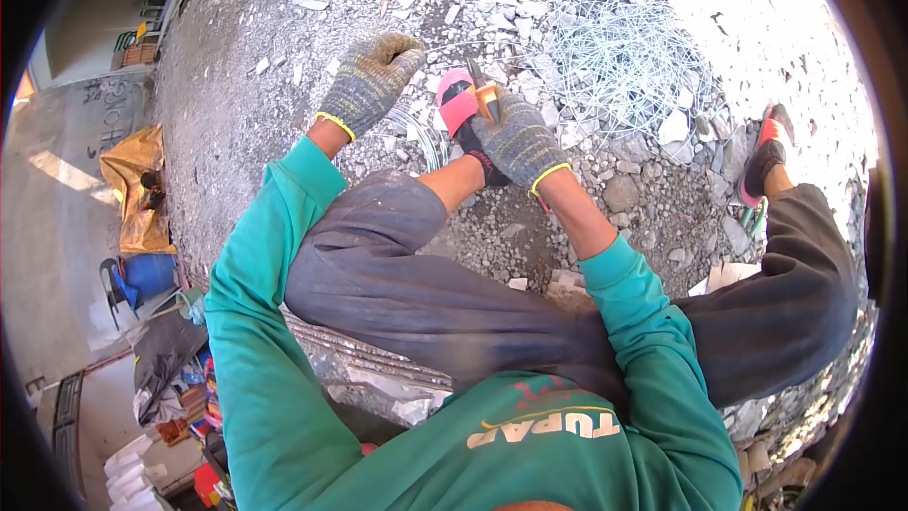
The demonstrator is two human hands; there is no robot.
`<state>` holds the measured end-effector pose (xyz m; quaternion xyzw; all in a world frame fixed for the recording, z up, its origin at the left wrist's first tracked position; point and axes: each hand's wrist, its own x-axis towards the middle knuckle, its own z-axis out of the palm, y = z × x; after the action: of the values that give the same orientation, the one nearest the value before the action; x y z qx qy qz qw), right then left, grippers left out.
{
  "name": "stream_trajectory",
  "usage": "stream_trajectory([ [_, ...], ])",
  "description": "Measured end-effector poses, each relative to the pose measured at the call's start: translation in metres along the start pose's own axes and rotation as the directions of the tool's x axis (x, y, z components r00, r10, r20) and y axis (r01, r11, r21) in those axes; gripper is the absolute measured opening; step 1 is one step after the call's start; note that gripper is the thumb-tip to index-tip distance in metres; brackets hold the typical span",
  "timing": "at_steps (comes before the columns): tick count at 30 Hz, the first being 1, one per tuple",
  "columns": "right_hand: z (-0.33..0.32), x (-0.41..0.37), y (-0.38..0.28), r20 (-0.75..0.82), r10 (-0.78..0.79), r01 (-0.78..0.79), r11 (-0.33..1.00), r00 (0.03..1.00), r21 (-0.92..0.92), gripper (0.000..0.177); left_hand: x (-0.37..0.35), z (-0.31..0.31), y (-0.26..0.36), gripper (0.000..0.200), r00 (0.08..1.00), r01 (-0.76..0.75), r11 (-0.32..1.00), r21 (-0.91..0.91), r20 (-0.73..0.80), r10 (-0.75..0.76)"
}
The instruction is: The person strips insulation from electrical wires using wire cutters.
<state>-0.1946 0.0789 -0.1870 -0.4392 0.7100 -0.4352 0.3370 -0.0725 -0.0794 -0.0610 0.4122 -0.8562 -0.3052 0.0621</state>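
Observation:
My left hand (374,80), in a grey knit glove with a yellow cuff edge, hovers over the gravel with its fingers curled closed. Whatever is in those fingers is too small to make out; a faint thin line like wire shows just right of them. Gloved the same way, my right hand (520,142) grips pliers (487,99) with orange handles, the dark jaws pointing up and away from me. Beside the pliers is my foot in a pink and black shoe (458,100). A bundle of thin wires (426,132) lies on the ground between my hands.
A large tangle of thin wire (629,61) lies on broken stones ahead on the right. My other shoe (771,147) is at the far right. To the left are a yellowish sack (137,189), a blue container (149,274) and a concrete floor (57,199). Rods lie beneath my leg.

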Motion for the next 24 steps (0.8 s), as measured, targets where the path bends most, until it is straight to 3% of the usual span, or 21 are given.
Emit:
stream_trajectory([
  [2,0.005,-0.005,-0.010,-0.024,-0.005,0.006,0.999,1.000,0.034,0.043,-0.002,0.008,0.002,0.029,0.995,-0.092,0.996,0.001,0.034,0.092],
  [5,0.005,-0.006,-0.016,-0.047,-0.025,0.028,0.997,0.999,0.069,0.040,-0.001,0.016,0.008,0.028,0.988,-0.119,0.992,0.034,0.105,0.114],
  [7,-0.003,-0.009,-0.025,-0.096,-0.051,0.072,0.971,0.994,0.227,0.037,-0.003,0.018,0.019,0.028,0.988,-0.087,0.996,0.022,0.131,0.083],
  [9,-0.005,-0.008,-0.025,-0.043,0.002,0.006,0.983,0.999,0.182,0.035,-0.004,0.020,0.021,0.028,0.984,-0.090,0.996,-0.008,0.151,0.090],
  [15,-0.004,-0.009,-0.024,-0.094,-0.032,0.054,0.967,0.995,0.250,0.038,-0.002,0.022,0.024,0.027,0.988,-0.084,0.995,0.053,0.136,0.076],
  [17,-0.005,-0.007,-0.026,0.020,0.089,-0.092,0.975,0.996,0.202,0.044,0.000,0.024,0.020,0.027,0.986,-0.085,0.995,0.051,0.146,0.077],
  [18,-0.004,-0.006,-0.022,0.017,0.092,-0.094,0.975,0.996,0.204,0.044,0.001,0.025,0.019,0.027,0.985,-0.086,0.995,0.048,0.155,0.078],
  [20,0.001,0.000,-0.011,0.173,0.189,-0.236,0.922,0.967,0.307,0.049,0.001,0.030,0.018,0.027,0.982,-0.076,0.995,0.064,0.176,0.063],
  [24,0.008,-0.001,-0.001,0.020,0.227,-0.223,0.931,0.974,0.289,0.046,0.003,0.038,0.025,0.029,0.977,-0.100,0.993,0.070,0.194,0.085],
])
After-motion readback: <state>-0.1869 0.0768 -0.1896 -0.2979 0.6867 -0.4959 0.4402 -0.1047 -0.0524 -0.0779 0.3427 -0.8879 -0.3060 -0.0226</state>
